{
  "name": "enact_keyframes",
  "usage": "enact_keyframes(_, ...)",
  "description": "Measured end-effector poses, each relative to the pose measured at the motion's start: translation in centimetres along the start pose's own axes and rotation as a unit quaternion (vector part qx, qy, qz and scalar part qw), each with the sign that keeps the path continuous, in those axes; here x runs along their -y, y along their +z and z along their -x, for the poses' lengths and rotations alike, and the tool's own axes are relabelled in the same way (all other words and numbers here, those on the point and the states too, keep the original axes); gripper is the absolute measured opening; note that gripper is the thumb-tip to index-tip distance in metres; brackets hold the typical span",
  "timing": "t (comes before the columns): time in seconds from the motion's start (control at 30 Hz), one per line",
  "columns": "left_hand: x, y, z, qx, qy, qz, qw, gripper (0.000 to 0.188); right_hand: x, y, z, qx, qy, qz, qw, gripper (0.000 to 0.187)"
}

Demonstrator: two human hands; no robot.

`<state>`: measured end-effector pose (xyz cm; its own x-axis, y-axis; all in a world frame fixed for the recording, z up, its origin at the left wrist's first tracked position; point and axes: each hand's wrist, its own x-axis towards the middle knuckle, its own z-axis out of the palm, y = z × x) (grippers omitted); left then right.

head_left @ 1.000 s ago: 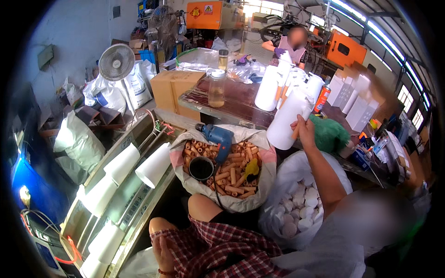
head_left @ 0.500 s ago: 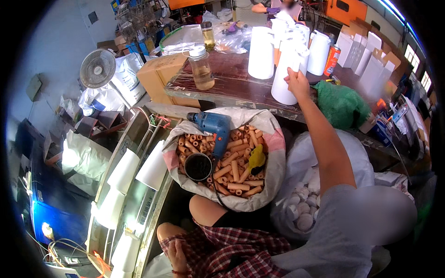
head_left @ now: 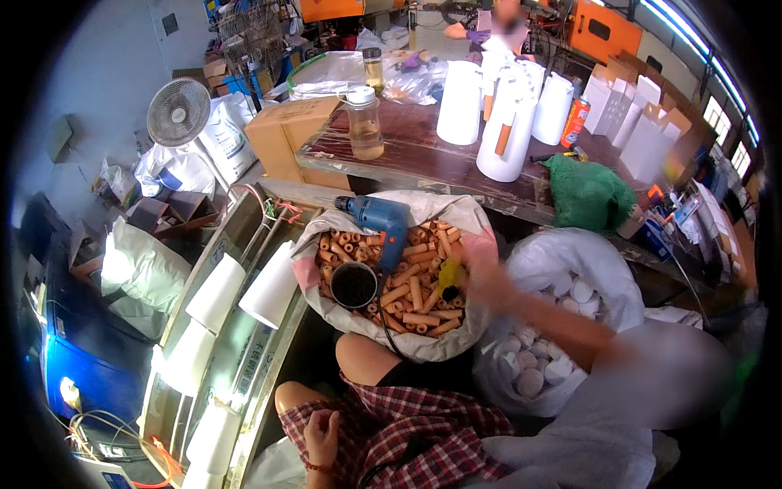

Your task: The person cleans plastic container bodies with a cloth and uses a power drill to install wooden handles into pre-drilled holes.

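My right hand (head_left: 486, 287) is smeared by motion over the right rim of a sack (head_left: 482, 236). Whether its fingers hold anything is hidden by the blur. Inside the sack are many short tan hollow tubes (head_left: 415, 291), a blue power drill (head_left: 383, 220), a dark-filled round cup (head_left: 353, 284) and a yellow cloth-like piece (head_left: 449, 279). My left hand (head_left: 322, 437) rests on my plaid-covered thigh, fingers loosely bent and nothing visible in them. At the table's front edge stands a white jug (head_left: 502, 159) with a tan handle.
More white jugs (head_left: 459, 106) stand on the dark table (head_left: 423, 147), near a water bottle (head_left: 364, 126), an orange can (head_left: 575, 122) and green cloth (head_left: 588, 191). White discs (head_left: 529, 381) fill a bag at right. White tapered bodies (head_left: 216, 289) lie on a rack at left. Another person (head_left: 505, 33) is beyond the table.
My right hand has let go of the white jug and come back toward me, down over the sack's right rim. My left hand has shifted slightly on my thigh.
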<state>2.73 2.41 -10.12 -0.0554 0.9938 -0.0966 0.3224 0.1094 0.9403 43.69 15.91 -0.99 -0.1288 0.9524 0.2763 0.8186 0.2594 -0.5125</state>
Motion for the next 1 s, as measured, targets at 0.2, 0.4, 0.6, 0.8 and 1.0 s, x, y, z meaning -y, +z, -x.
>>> enact_keyframes(0.2, 1.1, 1.4, 0.3, 0.061, 0.035, -0.024, 0.997, 0.012, 8.0, 11.3, 10.5, 0.195, -0.376, -0.016, 0.906, 0.051)
enact_keyframes(0.4, 2.2, 0.6, 1.5, -0.035, 0.088, 0.044, 0.994, 0.010, 13.8, 19.4, 11.3, 0.200, -0.458, 0.039, 0.865, 0.044)
enact_keyframes(0.6, 3.4, 0.2, 1.2, -0.097, 0.001, 0.237, 0.967, 0.008, 15.5, 26.3, 12.0, 0.355, -0.491, 0.168, 0.778, 0.023)
enact_keyframes(0.8, 3.3, 0.0, 1.6, -0.090, 0.019, 0.251, 0.964, 0.011, 16.2, 29.3, 11.9, 0.451, -0.361, 0.126, 0.806, 0.017)
enact_keyframes(1.0, 3.7, 0.6, 1.1, -0.087, 0.022, 0.234, 0.968, 0.011, 15.1, 30.0, 12.0, 0.435, -0.388, 0.131, 0.802, 0.019)
